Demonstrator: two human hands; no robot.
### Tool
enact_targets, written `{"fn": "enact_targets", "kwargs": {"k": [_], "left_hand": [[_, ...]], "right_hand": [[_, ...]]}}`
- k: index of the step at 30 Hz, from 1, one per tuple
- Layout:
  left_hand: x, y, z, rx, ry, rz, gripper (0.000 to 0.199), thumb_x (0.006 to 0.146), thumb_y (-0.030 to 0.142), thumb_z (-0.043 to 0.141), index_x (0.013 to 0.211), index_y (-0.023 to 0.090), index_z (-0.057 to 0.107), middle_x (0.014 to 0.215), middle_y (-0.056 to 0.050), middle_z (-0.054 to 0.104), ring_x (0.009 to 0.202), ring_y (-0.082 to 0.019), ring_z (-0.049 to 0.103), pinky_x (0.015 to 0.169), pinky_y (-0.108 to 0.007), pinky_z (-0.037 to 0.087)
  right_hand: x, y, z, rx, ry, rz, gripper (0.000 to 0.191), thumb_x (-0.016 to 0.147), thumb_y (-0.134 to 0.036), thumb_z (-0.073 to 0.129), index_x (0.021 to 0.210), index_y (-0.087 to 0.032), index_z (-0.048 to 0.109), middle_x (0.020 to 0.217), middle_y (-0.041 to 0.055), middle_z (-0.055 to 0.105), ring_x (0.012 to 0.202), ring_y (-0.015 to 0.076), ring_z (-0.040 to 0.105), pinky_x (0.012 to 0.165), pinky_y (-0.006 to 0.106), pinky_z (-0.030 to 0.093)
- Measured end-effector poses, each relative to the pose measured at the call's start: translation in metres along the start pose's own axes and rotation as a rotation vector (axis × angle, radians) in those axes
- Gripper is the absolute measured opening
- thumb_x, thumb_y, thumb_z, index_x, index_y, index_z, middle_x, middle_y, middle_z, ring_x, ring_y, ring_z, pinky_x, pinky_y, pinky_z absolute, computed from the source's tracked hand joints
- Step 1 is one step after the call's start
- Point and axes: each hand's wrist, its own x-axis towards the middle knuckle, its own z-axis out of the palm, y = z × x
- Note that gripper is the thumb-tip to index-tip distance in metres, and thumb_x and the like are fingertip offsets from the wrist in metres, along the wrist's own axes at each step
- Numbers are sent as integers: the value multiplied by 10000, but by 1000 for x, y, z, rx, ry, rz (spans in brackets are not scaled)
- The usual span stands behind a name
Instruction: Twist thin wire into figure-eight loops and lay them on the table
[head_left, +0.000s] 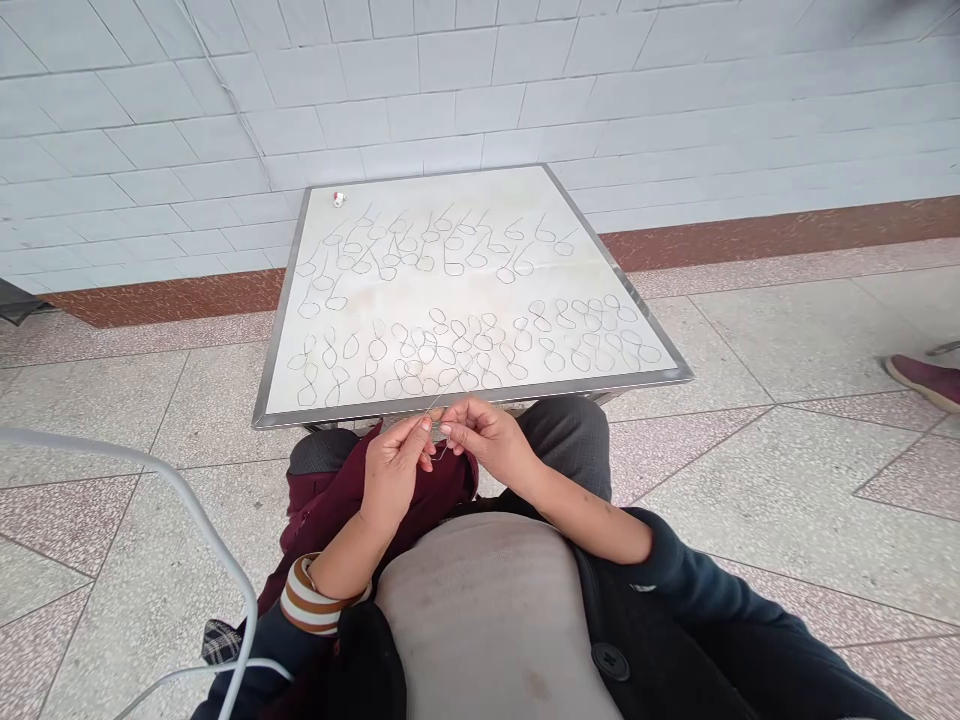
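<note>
Thin wire (435, 402) was in our fingers, held over our lap just off the near edge of a white table (405, 295). Our left hand (394, 465) pinched it between thumb and fingertips, and our right hand (487, 440), almost touching the left, had its thumb and forefinger closed on it too. One straight length slanted up from our fingertips over the table's edge; how the rest was bent, we could not tell, since our fingers covered much of it.

On the tabletop before us lay two groups of bent wires. Toward the far side, we had single loops with straight tails (424, 240); along the near side, double loops (446, 355) shaped roughly like figure eights, some of them overlapping. A small white-and-red object (339, 200) stood by the far left corner. Maroon cloth (427, 490) lay across our lap below our hands, a pale tube (202, 520) curved past on our left, and a maroon shoe (926, 380) showed on the floor to our far right.
</note>
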Motion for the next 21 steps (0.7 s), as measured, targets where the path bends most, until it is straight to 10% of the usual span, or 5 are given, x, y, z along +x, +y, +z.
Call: {"fn": "enact_targets", "kwargs": {"k": [10, 21], "left_hand": [[3, -2, 0, -174, 48, -45, 264, 814, 413, 644, 871, 178, 750, 569, 36, 494, 502, -84, 448, 476, -217, 410], [6, 2, 1, -344, 76, -145, 308, 775, 375, 700, 969, 139, 742, 521, 52, 500, 446, -58, 445, 444, -191, 373]], "right_hand": [[-4, 9, 0, 222, -274, 193, 216, 785, -352, 710, 894, -175, 653, 863, 12, 652, 706, 100, 557, 631, 227, 475], [-10, 22, 20, 115, -120, 4, 235, 879, -435, 587, 882, -205, 538, 757, -15, 578, 644, 107, 558, 554, 235, 495]]}}
